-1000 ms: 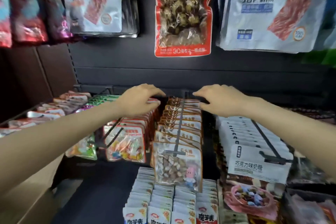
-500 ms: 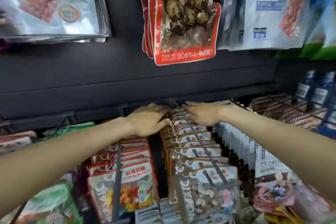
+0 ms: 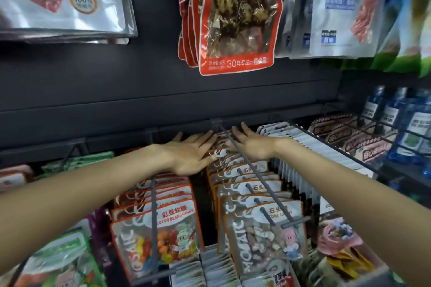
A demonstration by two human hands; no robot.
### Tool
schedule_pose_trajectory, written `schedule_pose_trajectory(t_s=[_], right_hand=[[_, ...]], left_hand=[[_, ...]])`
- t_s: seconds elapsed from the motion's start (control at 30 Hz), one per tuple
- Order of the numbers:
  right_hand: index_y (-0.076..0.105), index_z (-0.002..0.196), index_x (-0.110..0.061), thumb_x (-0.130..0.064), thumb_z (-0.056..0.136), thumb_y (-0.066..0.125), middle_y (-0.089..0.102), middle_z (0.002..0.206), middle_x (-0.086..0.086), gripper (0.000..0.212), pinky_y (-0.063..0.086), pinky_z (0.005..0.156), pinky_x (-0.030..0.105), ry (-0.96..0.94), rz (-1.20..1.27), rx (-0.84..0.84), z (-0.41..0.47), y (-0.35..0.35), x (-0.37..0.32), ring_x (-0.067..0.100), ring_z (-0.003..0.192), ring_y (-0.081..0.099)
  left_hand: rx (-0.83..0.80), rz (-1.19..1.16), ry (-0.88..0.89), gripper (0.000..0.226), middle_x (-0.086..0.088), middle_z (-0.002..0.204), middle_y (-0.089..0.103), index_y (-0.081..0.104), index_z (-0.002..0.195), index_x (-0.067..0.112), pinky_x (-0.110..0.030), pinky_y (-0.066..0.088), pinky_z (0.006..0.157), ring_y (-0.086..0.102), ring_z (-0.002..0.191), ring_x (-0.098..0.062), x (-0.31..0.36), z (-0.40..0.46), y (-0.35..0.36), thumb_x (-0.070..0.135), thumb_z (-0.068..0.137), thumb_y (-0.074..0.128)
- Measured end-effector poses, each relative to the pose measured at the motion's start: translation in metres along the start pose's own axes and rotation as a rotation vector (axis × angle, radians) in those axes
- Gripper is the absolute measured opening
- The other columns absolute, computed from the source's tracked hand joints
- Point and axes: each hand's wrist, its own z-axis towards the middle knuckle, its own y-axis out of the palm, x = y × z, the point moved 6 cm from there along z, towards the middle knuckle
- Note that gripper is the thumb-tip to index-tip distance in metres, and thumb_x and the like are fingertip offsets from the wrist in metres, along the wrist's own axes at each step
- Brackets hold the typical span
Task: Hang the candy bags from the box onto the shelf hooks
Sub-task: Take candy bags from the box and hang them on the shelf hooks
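A long grey shelf hook (image 3: 256,182) carries a row of orange-edged stone candy bags (image 3: 258,237). Both my hands reach to the back of that row with straight fingers. My left hand (image 3: 189,154) lies flat on the rear bags left of the hook. My right hand (image 3: 251,144) presses on the rear bags right of the hook. A second hook (image 3: 154,216) to the left holds colour bean candy bags (image 3: 161,237). The box is out of view.
White packets (image 3: 310,161) hang on the hook to the right, blue bottles (image 3: 415,128) beyond them. Above hang a red snack bag (image 3: 235,18) and white-blue jerky bags (image 3: 342,7). Green packets (image 3: 77,163) sit far left; small packets (image 3: 210,272) hang below.
The view has come closer to the shelf and tilted. Both hands have flattened and stretched further back along the stone candy row.
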Motion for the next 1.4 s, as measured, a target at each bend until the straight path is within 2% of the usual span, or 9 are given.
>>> schedule_pose_trajectory(t_s=[0.23, 0.4, 0.5, 0.63, 0.8, 0.9, 1.07, 1.27, 1.4], right_hand=[[0.013, 0.155, -0.018, -0.029, 0.106, 0.034, 0.016, 0.161, 0.008, 0.055, 0.017, 0.115, 0.028, -0.047, 0.243, 0.282, -0.019, -0.020, 0.011, 0.023, 0.148, 0.013], [0.014, 0.154, -0.012, -0.027, 0.107, 0.030, 0.008, 0.162, 0.009, 0.052, 0.011, 0.112, 0.022, -0.117, 0.186, 0.142, -0.025, 0.003, -0.007, 0.025, 0.149, 0.004], [0.019, 0.153, -0.012, -0.025, 0.107, 0.028, 0.011, 0.162, 0.006, 0.049, 0.009, 0.113, 0.025, -0.179, 0.289, 0.164, -0.039, -0.002, -0.008, 0.024, 0.149, 0.006], [0.039, 0.146, -0.024, -0.022, 0.104, 0.040, 0.038, 0.151, 0.002, 0.042, 0.026, 0.116, 0.032, -0.251, 0.618, 0.395, -0.078, -0.019, 0.009, 0.017, 0.139, 0.033], [0.053, 0.133, -0.031, -0.018, 0.101, 0.047, 0.053, 0.129, -0.018, 0.035, 0.034, 0.086, -0.002, -0.418, 0.808, 0.651, -0.154, 0.000, 0.015, -0.013, 0.115, 0.046], [0.047, 0.139, -0.028, -0.013, 0.100, 0.048, 0.051, 0.130, -0.023, 0.041, 0.036, 0.094, 0.004, -0.441, 0.908, 0.727, -0.169, 0.030, 0.023, -0.017, 0.118, 0.045], [0.022, 0.152, -0.030, -0.014, 0.100, 0.048, 0.030, 0.154, -0.012, 0.060, 0.026, 0.116, 0.028, -0.370, 1.028, 0.715, -0.174, 0.080, 0.035, -0.001, 0.140, 0.028], [0.004, 0.155, -0.030, -0.032, 0.091, 0.062, 0.015, 0.160, -0.013, 0.086, 0.019, 0.117, 0.029, -0.294, 1.057, 0.555, -0.166, 0.113, 0.038, 0.000, 0.143, 0.017], [0.016, 0.153, -0.022, -0.027, 0.093, 0.062, 0.041, 0.149, -0.006, 0.076, 0.035, 0.110, 0.020, -0.356, 1.032, 0.513, -0.149, 0.120, 0.034, 0.001, 0.133, 0.041]], left_hand=[[0.256, -0.154, -0.020, 0.051, 0.002, 0.159, 0.023, 0.022, 0.152, 0.023, -0.030, 0.019, 0.116, 0.021, 0.145, -0.018, 0.005, -0.012, -0.034, 0.040, 0.104, 0.024], [-0.045, -0.093, 0.008, 0.061, 0.003, 0.161, -0.005, 0.002, 0.154, 0.021, -0.039, 0.000, 0.121, -0.004, 0.148, -0.014, 0.032, -0.023, -0.014, 0.049, 0.102, 0.015], [-0.033, -0.054, -0.023, 0.063, 0.003, 0.161, -0.008, 0.000, 0.154, 0.021, -0.041, -0.002, 0.120, -0.008, 0.148, -0.014, 0.039, -0.033, -0.014, 0.052, 0.101, 0.016], [0.321, -0.063, -0.055, 0.056, 0.002, 0.156, 0.030, 0.025, 0.151, 0.027, -0.034, 0.027, 0.111, 0.028, 0.142, -0.020, 0.056, -0.070, -0.056, 0.049, 0.099, 0.033], [0.768, -0.087, -0.102, 0.042, 0.016, 0.118, 0.064, 0.042, 0.137, 0.034, -0.034, 0.047, 0.082, 0.060, 0.104, -0.017, 0.097, -0.137, -0.081, 0.039, 0.096, 0.045], [0.947, -0.388, -0.075, 0.043, 0.014, 0.123, 0.061, 0.045, 0.136, 0.029, -0.035, 0.046, 0.096, 0.057, 0.112, -0.010, 0.121, -0.161, -0.064, 0.029, 0.094, 0.052], [1.084, -0.891, -0.107, 0.066, 0.012, 0.148, 0.032, 0.025, 0.147, 0.026, -0.015, 0.025, 0.111, 0.028, 0.137, 0.001, 0.145, -0.159, 0.007, 0.024, 0.088, 0.055], [0.959, -1.189, -0.258, 0.095, 0.007, 0.160, 0.009, -0.002, 0.148, 0.034, -0.037, 0.017, 0.120, 0.010, 0.146, -0.008, 0.139, -0.124, 0.078, 0.025, 0.086, 0.070], [0.827, -1.319, -0.297, 0.102, 0.008, 0.156, 0.026, 0.004, 0.154, 0.021, -0.030, 0.024, 0.116, 0.026, 0.140, -0.003, 0.135, -0.104, 0.097, 0.026, 0.081, 0.075]])
